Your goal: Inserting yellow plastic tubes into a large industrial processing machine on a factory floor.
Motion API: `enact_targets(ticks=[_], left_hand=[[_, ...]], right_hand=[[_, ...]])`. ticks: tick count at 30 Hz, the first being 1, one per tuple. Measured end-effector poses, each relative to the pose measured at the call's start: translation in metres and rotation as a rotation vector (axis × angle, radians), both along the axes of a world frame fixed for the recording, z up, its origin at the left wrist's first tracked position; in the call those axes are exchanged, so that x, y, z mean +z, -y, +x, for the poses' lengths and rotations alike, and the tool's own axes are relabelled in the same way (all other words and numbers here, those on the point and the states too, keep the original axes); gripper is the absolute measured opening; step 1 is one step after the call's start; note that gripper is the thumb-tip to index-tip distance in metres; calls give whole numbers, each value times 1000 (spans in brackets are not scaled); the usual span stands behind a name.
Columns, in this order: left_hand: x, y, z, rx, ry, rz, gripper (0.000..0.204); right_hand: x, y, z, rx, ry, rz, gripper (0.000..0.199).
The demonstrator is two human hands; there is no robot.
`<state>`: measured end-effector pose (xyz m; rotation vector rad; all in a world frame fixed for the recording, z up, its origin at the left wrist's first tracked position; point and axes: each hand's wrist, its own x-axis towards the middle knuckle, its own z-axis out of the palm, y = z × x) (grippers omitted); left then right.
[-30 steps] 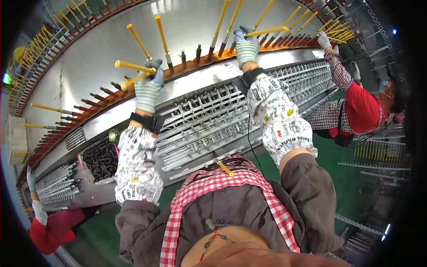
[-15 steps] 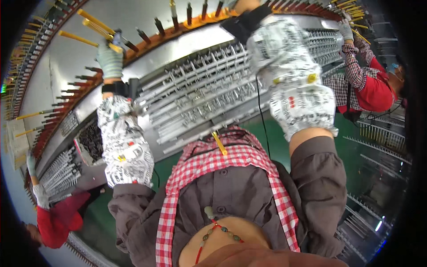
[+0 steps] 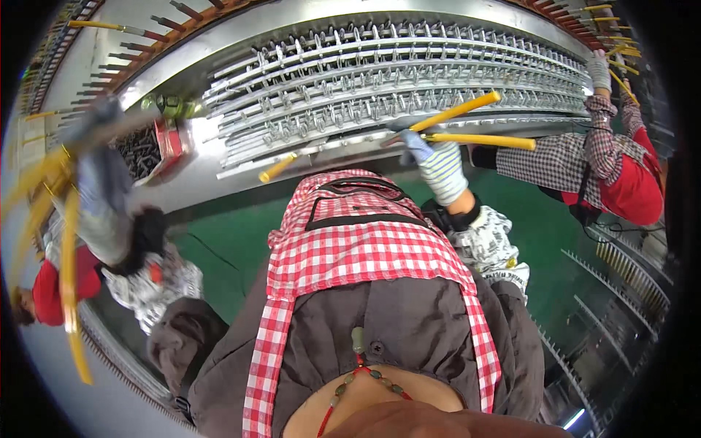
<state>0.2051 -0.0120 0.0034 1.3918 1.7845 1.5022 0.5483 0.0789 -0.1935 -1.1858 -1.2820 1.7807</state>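
My left hand [image 3: 102, 193], in a pale glove and smeared by motion, is at the far left, closed on a bunch of yellow rods [image 3: 69, 255] that fan outward and downward. Closer to the middle, my right hand [image 3: 442, 168], in a striped glove with blue-grey fingertips, is closed on two yellow rods [image 3: 467, 111] that point right. It is over the near edge of a rack of metal bars [image 3: 350, 80] set with rows of small upright prongs. Another yellow rod [image 3: 277, 168] lies at that rack's near edge, touched by neither hand.
A red-edged box [image 3: 171, 142] of dark pieces stands left of the rack, beside a green-yellow item [image 3: 171, 106]. A curved rail of brown pegs [image 3: 139, 51] runs behind. Co-workers are at the right [image 3: 606, 168] and far left [image 3: 55, 285]. Green floor [image 3: 212, 248] shows below.
Both hands have come away from the peg rail toward my body. The left swung out to the left with its rods; the right came down to the rack's near edge, rods now showing.
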Motion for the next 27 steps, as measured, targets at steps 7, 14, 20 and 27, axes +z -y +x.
enact_targets(ticks=[7,14,20,27], left_hand=[[-102,70,93,-313,660,-130,26],[-259,29,115,-30,688,-30,26],[-280,5,122,107,39,57,20],[-304,-2,109,222,-215,-83,20]], right_hand=[[-40,20,-57,8,-79,260,18],[-85,3,-82,210,246,651,33],[-77,-3,-90,266,428,703,37],[-57,-4,-91,330,562,729,35]])
